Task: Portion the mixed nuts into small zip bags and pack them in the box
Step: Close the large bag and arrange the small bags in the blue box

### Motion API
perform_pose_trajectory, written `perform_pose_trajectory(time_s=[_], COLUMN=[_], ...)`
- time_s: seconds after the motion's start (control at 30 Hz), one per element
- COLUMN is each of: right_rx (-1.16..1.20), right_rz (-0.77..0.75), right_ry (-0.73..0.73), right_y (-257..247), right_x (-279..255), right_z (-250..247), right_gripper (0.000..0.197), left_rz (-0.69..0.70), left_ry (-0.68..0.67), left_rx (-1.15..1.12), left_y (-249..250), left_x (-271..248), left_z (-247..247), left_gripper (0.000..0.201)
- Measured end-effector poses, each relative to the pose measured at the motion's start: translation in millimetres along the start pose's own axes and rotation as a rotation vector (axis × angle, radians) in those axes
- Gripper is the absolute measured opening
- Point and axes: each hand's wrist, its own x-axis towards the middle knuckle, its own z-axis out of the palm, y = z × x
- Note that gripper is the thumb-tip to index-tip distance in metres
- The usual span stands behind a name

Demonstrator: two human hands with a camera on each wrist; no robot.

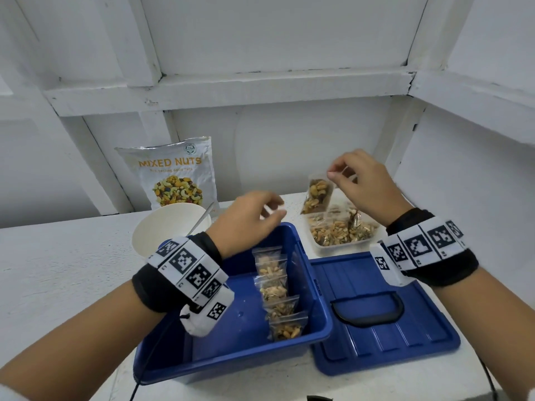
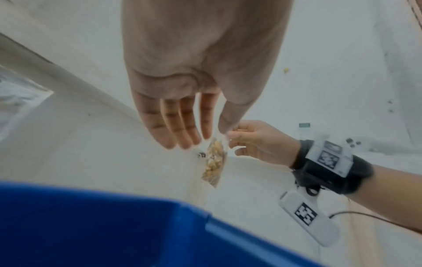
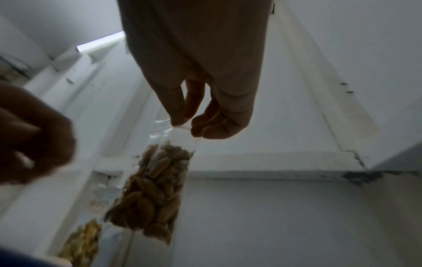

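Right hand (image 1: 363,183): my fingers pinch the top of a small clear zip bag of nuts (image 1: 316,195)
Left hand (image 1: 249,219): relaxed, holding nothing, above the blue plastic box (image 1: 246,337)

White paper bowl (image 1: 162,227) holding metal spoon (image 1: 202,218)
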Motion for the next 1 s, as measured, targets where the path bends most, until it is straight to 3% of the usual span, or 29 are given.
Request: perform_pose_trajectory(time_s=[0.13,0.27,0.63,0.8,1.0], right_rx=[0.072,0.122,0.205,0.340,0.461], right_rz=[-0.107,-0.154,-0.163,-0.020,0.075], right_ry=[-0.011,-0.022,0.012,-0.022,-0.063], right_y=[-31,-50,-68,-67,-69], right_x=[-4,-10,-16,-23,-25], right_z=[-3,-3,9,12,16], right_gripper=[0.003,0.008,0.007,0.020,0.012], left_rz=[0.036,0.055,0.094,0.091,0.076], left_ry=[0.234,0.350,0.418,0.457,0.452], left_rx=[-0.128,-0.241,-0.284,-0.390,-0.432], left_y=[11,14,12,10,9], left_x=[5,-1,-10,-16,-19], left_z=[-9,-12,-15,-20,-26], left_gripper=[0.029,0.010,0.006,0.016,0.017])
